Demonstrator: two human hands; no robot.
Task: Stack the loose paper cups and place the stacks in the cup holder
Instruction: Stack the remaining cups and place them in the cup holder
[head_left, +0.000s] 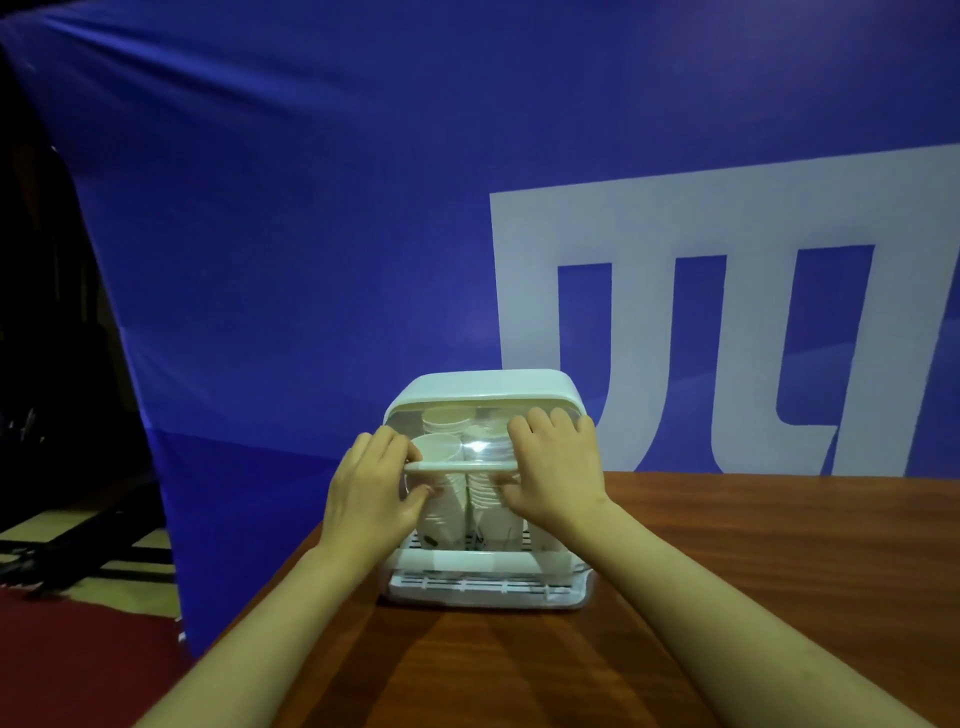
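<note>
A white plastic cup holder (493, 387) with a clear front lid stands on the wooden table (753, 571). Inside it stand stacks of white paper cups (449, 496), seen through the lid and partly hidden by my hands. A white handle bar (460, 466) crosses the lid's front. My left hand (369, 486) grips the bar's left end, fingers curled over it and thumb below. My right hand (553, 470) grips the bar's right end the same way. The lid sits partway down the holder's front.
A blue banner (363, 234) with large white shapes hangs right behind the table. The table's left edge runs diagonally past my left forearm. Red floor (78, 665) and dark frames lie at the lower left.
</note>
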